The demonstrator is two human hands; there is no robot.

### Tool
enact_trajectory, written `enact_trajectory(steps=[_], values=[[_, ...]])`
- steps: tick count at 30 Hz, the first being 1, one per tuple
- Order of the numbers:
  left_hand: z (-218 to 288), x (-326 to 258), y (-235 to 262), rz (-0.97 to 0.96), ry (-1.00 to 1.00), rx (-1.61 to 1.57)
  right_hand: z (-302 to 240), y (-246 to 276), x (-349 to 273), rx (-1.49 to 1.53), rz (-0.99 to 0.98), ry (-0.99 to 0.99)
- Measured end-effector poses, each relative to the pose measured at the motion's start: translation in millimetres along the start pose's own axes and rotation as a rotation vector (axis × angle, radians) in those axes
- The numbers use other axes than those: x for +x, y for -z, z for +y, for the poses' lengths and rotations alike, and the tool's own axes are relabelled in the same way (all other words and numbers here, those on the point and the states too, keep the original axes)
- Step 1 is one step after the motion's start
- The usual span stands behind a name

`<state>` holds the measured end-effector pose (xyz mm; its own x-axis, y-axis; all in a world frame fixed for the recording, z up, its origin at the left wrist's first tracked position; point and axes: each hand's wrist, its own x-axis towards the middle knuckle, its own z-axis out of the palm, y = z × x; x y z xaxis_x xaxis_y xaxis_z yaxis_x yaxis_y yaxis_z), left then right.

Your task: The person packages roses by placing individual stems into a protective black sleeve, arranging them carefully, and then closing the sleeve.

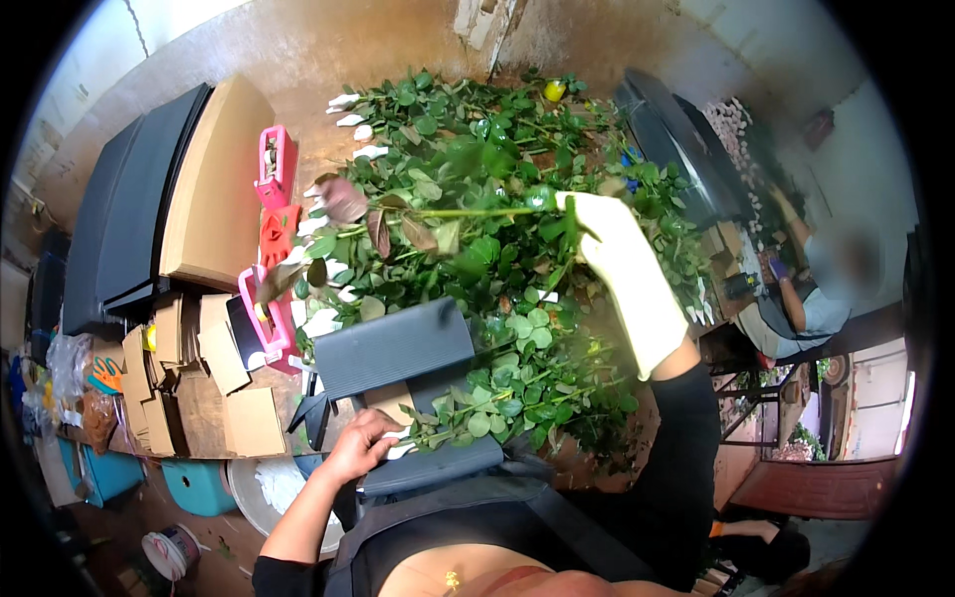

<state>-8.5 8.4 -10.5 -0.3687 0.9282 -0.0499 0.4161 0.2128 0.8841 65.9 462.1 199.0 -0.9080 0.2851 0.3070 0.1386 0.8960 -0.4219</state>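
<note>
My right hand (607, 234), in a pale yellow glove, is closed round a green rose stem (468, 212) and holds it over the pile. The stem lies level, with a dusky pink rose head (343, 199) and reddish leaves at its left end, slightly blurred. My bare left hand (363, 443) is low at the table's front, fingers curled on a white-covered flower head (401, 450). That flower's leafy stem (487, 418) runs right between dark card flaps. A folded dark grey card (393, 343) stands just beyond. More leafy stems (428, 184) with white-covered heads cover the table.
At left are pink tape dispensers (272, 164), a red tool (279, 236), brown cardboard pieces (254, 423) and tall stacked dark sheets (129, 209). Teal bins (199, 486) and a white bucket (171, 550) stand below. Another person (831, 284) works at far right beside dark sheets (676, 144).
</note>
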Motion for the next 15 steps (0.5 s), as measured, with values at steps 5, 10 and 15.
enact_trajectory(steps=[5,10,15], values=[[-6,2,0,-0.014,0.004,0.014,38,10,140,-0.328,0.33,0.515],[-3,-2,1,0.013,-0.011,-0.009,-21,-40,202,-1.117,0.228,0.189],[-7,-5,0,0.008,-0.039,-0.027,18,-179,94,-0.769,-0.626,0.136]])
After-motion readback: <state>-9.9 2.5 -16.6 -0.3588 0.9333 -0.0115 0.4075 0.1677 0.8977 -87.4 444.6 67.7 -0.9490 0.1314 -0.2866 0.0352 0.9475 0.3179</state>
